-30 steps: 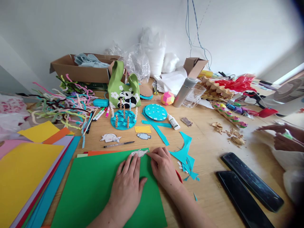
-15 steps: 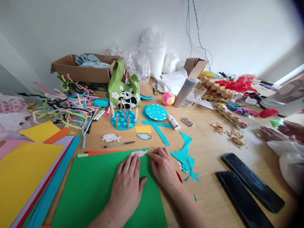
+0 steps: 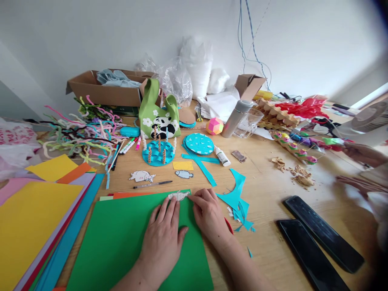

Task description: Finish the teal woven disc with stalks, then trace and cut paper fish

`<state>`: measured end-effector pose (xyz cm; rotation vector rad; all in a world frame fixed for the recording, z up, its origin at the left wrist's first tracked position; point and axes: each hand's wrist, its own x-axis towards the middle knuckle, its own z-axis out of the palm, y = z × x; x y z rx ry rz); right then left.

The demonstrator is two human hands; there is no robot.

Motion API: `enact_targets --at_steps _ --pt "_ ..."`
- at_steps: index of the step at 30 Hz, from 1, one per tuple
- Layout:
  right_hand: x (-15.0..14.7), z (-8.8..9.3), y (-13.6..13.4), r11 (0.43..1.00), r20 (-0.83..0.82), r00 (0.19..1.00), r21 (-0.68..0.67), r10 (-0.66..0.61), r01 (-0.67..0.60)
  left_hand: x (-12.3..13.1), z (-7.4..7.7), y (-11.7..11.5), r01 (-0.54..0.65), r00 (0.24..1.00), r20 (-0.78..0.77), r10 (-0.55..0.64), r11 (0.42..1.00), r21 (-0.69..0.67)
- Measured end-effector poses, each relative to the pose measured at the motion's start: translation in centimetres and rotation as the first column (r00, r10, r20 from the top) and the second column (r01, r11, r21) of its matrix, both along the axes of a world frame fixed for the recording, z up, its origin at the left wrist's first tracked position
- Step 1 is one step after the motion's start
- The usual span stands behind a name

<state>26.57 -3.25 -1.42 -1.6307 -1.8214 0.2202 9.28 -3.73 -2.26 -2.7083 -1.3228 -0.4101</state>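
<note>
A large green sheet [image 3: 115, 238] lies in front of me, with a small white fish cutout [image 3: 182, 195] at its top edge. My left hand [image 3: 163, 234] rests flat on the sheet, its fingertips on the cutout's left part. At the cutout's tail is my right hand [image 3: 209, 214], its index finger pointing left and the other fingers curled; whatever they hold is hidden. Something red shows partly beside my right wrist. Beyond the sheet lie a pen [image 3: 153, 184], a rabbit-like cutout [image 3: 141, 176], a blue fish cutout [image 3: 184, 174] and a yellow paper piece [image 3: 182, 165].
Coloured sheets [image 3: 36, 226] are stacked at left. Blue scraps [image 3: 238, 194], a glue bottle [image 3: 222, 156] and two black phones [image 3: 323, 232] lie to the right. Another person's hands [image 3: 363, 155] are at the right edge. A green panda bag [image 3: 160, 117] stands behind.
My hands look the same as before. At the right edge, the other person's hands have moved, one of them up and away with a pale green item.
</note>
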Motion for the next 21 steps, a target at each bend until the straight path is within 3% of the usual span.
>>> enact_targets --at_steps 21 --pt "-0.05 0.09 -0.01 1.0 0.017 1.0 0.006 -0.006 0.006 0.03 0.2 -0.09 -0.008 1.0 0.003 0.008 1.0 -0.011"
